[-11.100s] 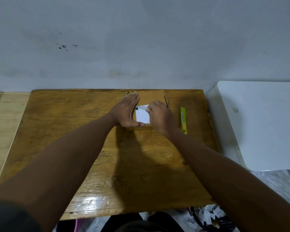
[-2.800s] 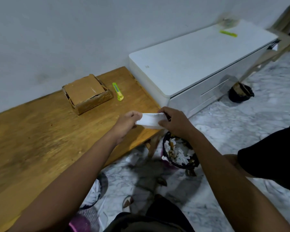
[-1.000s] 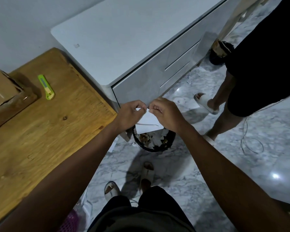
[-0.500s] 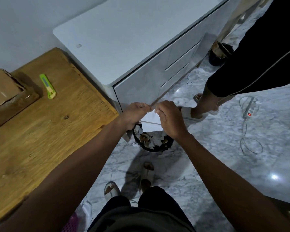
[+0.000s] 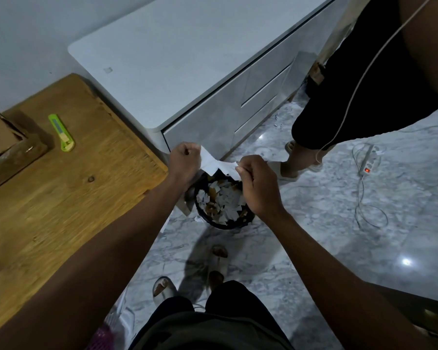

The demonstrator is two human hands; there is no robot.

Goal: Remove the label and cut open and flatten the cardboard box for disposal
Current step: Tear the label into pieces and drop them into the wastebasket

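The white label [image 5: 214, 164] is stretched between my two hands over a black waste bin [image 5: 223, 205] on the floor. It is torn down its middle, with the halves still joined. My left hand [image 5: 185, 162] pinches its left half and my right hand [image 5: 257, 183] pinches its right half. The brown cardboard box [image 5: 3, 145] sits at the far left on the wooden table [image 5: 61, 198], partly cut off by the frame edge. A green utility knife [image 5: 61, 132] lies on the table just right of the box.
A white cabinet [image 5: 187, 59] stands against the wall beside the table. Another person [image 5: 364, 72] in dark clothes stands at the upper right. A power strip [image 5: 367, 164] with cable lies on the marble floor. The bin holds several paper scraps.
My hands have pulled apart, tearing the label through its middle above the bin. The other person has stepped further into the upper right of the view.
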